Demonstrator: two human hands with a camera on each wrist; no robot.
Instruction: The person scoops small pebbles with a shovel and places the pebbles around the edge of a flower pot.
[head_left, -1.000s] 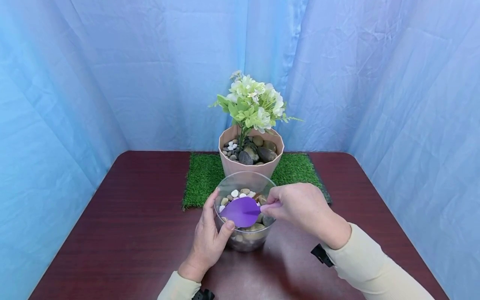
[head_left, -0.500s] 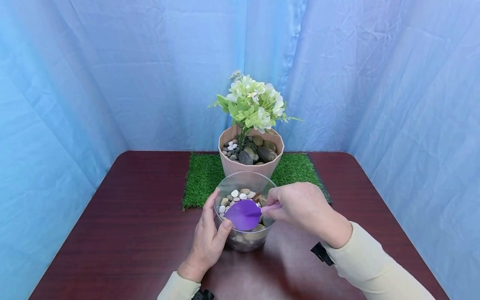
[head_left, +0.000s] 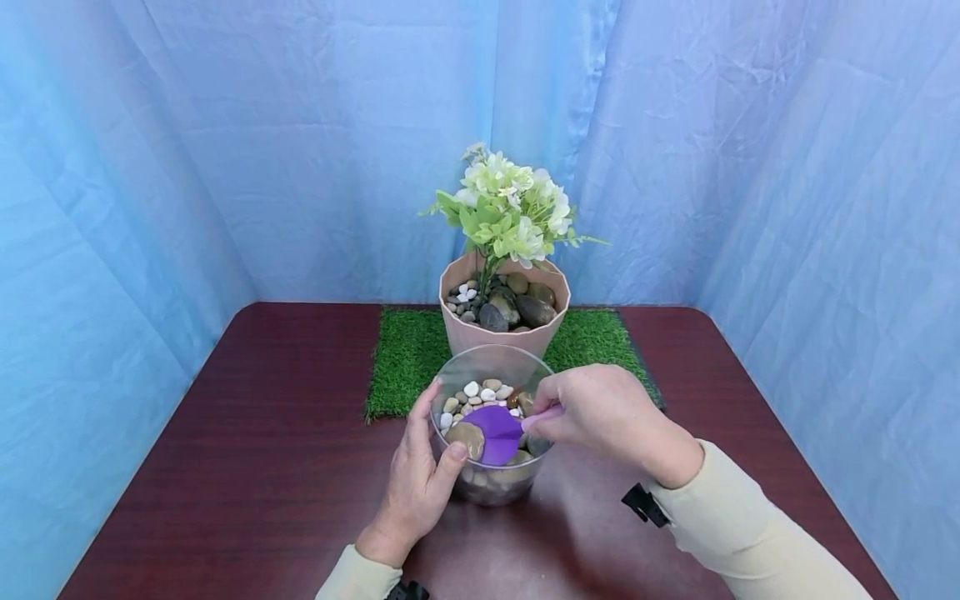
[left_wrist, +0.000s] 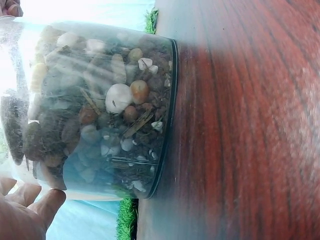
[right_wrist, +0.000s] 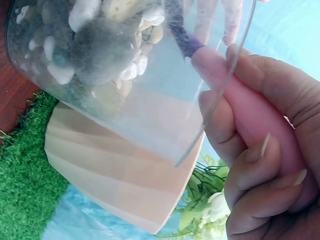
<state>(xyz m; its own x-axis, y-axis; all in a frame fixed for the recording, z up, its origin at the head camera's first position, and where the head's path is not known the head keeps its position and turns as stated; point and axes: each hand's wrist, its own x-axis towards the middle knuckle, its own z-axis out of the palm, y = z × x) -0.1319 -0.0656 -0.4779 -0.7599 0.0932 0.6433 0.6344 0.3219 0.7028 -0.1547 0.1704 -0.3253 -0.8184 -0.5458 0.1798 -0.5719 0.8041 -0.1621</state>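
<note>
A trowel with a leaf-shaped purple blade (head_left: pixel 501 435) and a rounded pink handle (right_wrist: pixel 262 117) slants into a clear plastic round container, its blade just left of the right fingers. The right hand (head_left: pixel 603 417) grips the handle, thumb and fingers closed round it above the rim, likely so that the blade can reach low while the knuckles stay clear.

A smooth, flattish brown stone (head_left: pixel 465 439) overlaps the blade's left edge, beside the left thumbtip; whether it bears on the blade is unclear. The clear plastic round container (head_left: pixel 487 362) stands upright between the hands. The left hand (head_left: pixel 416 479) clasps it, thumb at the near rim, fingers along the outer wall, seemingly to steady it against the trowel's push. White and tan small rounded pebbles (head_left: pixel 468 400) lie beyond the left thumb, inside.

Farther past both hands' fingertips, a pale-pink faceted pot (head_left: pixel 498 340) holds white-and-green leafy flowers (head_left: pixel 510 208), with stones about the stems, probably to keep them upright. It stands on a green artificial-grass mat (head_left: pixel 401 362).
</note>
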